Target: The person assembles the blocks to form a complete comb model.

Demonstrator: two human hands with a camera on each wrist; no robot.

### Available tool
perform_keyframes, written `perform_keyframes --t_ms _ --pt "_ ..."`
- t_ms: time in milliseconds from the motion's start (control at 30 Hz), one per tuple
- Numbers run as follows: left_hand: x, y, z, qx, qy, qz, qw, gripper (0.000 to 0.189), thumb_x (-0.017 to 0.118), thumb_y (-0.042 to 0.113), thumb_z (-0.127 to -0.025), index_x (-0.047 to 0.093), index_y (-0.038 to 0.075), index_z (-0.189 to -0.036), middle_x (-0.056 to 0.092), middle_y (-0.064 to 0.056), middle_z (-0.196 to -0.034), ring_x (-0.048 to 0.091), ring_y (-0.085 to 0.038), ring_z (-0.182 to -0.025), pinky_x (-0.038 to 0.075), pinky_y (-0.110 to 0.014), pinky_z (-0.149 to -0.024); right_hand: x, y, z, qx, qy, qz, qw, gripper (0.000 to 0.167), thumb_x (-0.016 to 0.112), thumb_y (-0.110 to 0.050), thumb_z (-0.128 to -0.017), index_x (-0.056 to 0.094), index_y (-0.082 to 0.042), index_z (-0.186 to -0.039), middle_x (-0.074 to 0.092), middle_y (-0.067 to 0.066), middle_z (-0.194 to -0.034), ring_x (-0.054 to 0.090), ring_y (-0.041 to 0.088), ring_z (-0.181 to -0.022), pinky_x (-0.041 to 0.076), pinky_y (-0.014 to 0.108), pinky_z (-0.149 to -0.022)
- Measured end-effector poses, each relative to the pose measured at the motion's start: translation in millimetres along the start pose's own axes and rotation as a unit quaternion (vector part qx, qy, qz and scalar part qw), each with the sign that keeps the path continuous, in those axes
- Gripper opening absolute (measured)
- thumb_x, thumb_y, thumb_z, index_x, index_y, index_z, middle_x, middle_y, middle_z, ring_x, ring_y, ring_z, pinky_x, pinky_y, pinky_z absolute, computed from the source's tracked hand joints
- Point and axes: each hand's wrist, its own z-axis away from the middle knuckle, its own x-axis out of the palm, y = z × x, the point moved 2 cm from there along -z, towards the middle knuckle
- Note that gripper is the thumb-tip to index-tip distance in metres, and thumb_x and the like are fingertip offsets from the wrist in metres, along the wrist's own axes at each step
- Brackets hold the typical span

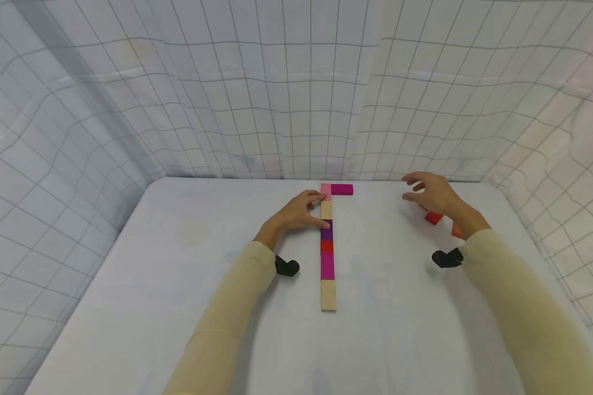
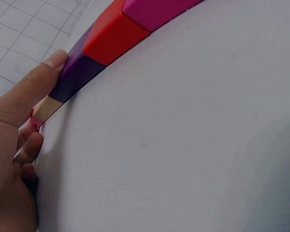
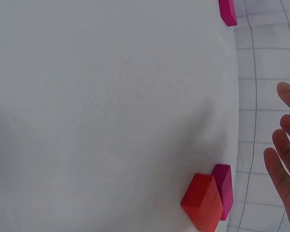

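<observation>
A straight row of blocks runs front to back on the table: plain wood (image 1: 328, 296), magenta (image 1: 327, 266), red (image 1: 327, 247), purple (image 1: 327, 235), another plain wood (image 1: 326, 209) and pink (image 1: 325, 188). A second magenta block (image 1: 342, 190) lies crosswise against the pink one. My left hand (image 1: 296, 212) rests at the row's left side, its thumb (image 2: 58, 60) on the purple block and a fingertip at the pink one. In the air at the right, my right hand (image 1: 436, 193) has loosely spread fingers, holding nothing, above a red block (image 1: 434, 218).
An orange block (image 1: 457, 230) lies partly hidden under the right wrist. Beside the red block, the right wrist view shows a magenta block (image 3: 225, 191). Grid-patterned white cloth (image 1: 321, 109) walls the white table (image 1: 188, 307) at the back and both sides.
</observation>
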Motion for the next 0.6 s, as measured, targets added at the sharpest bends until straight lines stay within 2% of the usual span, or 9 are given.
perform_keyframes --t_ms 133,333,600 --pt "0.5 0.6 -0.1 -0.003 -0.001 0.000 1.0000 0.093 0.088 0.039 -0.083 0.042 0.016 -0.160 0.037 -0.008 -0.160 0.048 -0.023 -0.126 0.044 -0.040 -0.105 -10 15 13.5 0.020 -0.003 0.014 0.9997 0.046 0.070 -0.016 -0.100 0.057 0.002 -0.140 0.054 0.026 -0.140 0.052 0.044 -0.127 0.044 0.060 -0.102" --pt "-0.8 -0.4 0.7 0.003 0.003 0.011 0.9999 0.092 0.089 0.038 -0.082 0.043 0.016 -0.159 0.038 -0.008 -0.160 0.049 -0.024 -0.125 0.044 -0.039 -0.105 -25 38 32.3 0.045 -0.017 0.030 0.9984 0.052 0.069 -0.022 -0.100 0.053 0.004 -0.143 0.050 0.031 -0.140 0.046 0.050 -0.128 0.047 0.063 -0.098" --pt "-1.9 -0.5 0.8 0.007 -0.002 0.015 0.9999 0.092 0.088 0.039 -0.083 0.043 0.016 -0.159 0.038 -0.008 -0.159 0.048 -0.023 -0.125 0.044 -0.040 -0.105 -40 69 56.5 0.092 -0.030 0.033 0.9948 0.056 0.062 -0.032 -0.104 0.048 0.003 -0.146 0.045 0.033 -0.143 0.040 0.054 -0.130 0.045 0.068 -0.096"
